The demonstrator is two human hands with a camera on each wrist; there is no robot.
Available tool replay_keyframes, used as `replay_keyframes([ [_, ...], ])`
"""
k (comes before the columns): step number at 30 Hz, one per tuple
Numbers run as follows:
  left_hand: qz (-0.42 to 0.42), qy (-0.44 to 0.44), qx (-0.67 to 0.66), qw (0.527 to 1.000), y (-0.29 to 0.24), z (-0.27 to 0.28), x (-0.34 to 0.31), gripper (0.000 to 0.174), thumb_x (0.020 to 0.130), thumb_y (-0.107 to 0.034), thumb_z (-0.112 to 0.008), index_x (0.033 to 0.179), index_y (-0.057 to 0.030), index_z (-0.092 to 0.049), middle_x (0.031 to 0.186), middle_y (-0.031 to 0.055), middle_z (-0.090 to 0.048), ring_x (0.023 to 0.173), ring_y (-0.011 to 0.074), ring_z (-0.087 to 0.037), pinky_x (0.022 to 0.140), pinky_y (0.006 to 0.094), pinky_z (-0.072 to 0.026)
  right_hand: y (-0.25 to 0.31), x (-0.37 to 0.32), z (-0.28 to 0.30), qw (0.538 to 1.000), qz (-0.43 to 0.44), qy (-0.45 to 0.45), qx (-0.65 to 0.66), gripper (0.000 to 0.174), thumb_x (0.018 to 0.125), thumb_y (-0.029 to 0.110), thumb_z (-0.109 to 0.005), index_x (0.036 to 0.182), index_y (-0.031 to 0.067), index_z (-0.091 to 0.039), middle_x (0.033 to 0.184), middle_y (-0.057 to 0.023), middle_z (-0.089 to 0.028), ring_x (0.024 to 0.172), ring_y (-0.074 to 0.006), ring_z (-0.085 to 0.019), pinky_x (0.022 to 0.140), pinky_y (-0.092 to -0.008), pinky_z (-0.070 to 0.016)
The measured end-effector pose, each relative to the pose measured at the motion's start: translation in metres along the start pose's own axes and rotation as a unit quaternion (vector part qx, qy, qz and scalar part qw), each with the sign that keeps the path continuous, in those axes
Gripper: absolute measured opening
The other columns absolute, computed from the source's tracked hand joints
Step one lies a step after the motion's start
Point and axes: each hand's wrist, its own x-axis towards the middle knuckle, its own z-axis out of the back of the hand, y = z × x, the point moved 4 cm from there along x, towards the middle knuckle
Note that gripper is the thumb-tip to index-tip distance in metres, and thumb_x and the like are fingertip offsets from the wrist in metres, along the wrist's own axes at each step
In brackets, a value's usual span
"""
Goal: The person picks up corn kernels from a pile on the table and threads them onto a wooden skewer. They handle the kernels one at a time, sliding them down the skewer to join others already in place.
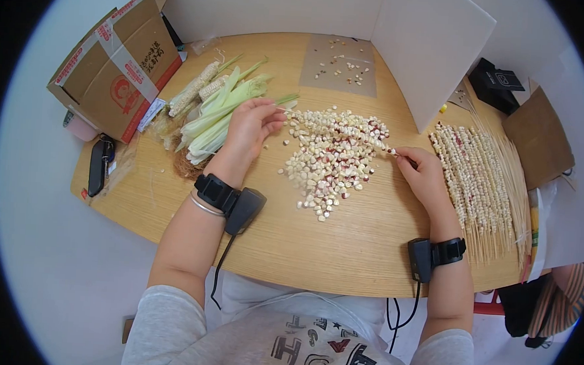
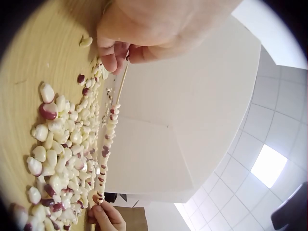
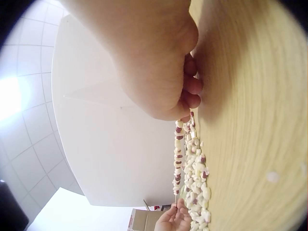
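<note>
A thin stick threaded with cream and dark-red corn kernels (image 2: 107, 144) stretches between the two hands, over a loose pile of corn kernels (image 1: 322, 177). The left hand (image 1: 250, 124) pinches its bare end, where a short length of stick (image 2: 123, 82) shows without kernels. At the other end, the right hand (image 1: 426, 176) holds the stick by the last kernels, its fingertips partly hidden in the right wrist view. Rows of filled kernel sticks (image 1: 471, 172) lie to the right of the right hand.
Corn cobs with green husks (image 1: 226, 110) lie left of the pile, behind the left forearm. A cardboard box (image 1: 123, 68) stands at the far left. Bare sticks (image 1: 515, 181) lie at the right edge. A white panel (image 1: 431, 51) rises behind, beside a sheet (image 1: 317, 81) with scattered kernels.
</note>
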Motion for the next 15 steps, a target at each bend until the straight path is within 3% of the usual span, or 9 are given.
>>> replay_keyframes([
  [15, 0.003, -0.001, -0.009, 1.000, -0.0012, -0.0012, -0.0009, 0.018, 0.085, -0.001, -0.045, 0.102, 0.0035, -0.044, 0.092, 0.0189, -0.058, 0.081, 0.0232, -0.060, 0.069, 0.0287, -0.0525, 0.0010, -0.0001, 0.0007, 1.000, -0.006, -0.002, 0.000, 0.018, 0.078, 0.011, -0.058, 0.091, -0.0008, -0.063, 0.080, -0.0142, -0.063, 0.068, -0.0203, -0.059, 0.064, -0.0281, -0.0459],
])
